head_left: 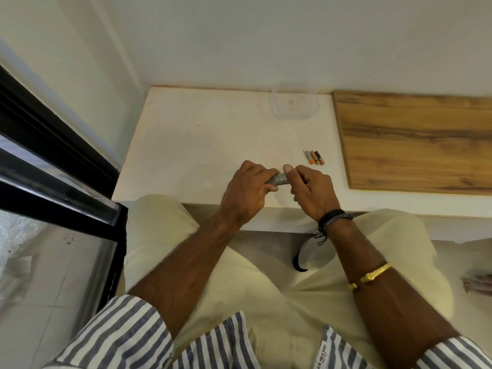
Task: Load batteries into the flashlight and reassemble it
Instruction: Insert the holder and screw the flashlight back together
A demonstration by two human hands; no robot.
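Head view: the flashlight (278, 179) is held just over the table (199, 145), near its front edge and somewhat right of the middle. The left hand (247, 187) is wrapped around the grey barrel and hides most of it. The right hand (311, 190) pinches the exposed right end, with the thumb on top and the fingers curled beneath. Only a short grey stretch shows between the two hands.

The long axis runs left to right, roughly along the front edge, with the right end angled slightly toward the back. Whether that end is the head or the tail cap cannot be told.

Three batteries (314, 157) lie side by side on the table, behind the right hand and close to the board (415, 139) at the right edge. Their long axes run front to back and their orange ends face the front edge. A clear tub (295, 103) sits at the back edge.

With the cells not yet loaded, the step in hand looks like twisting the end piece off to open the barrel. The next move probably calls for counter-rotation between the hands and a steady hold on the barrel. After that the loose piece would be set down where it will not roll, and each cell picked up with its polarity minded.
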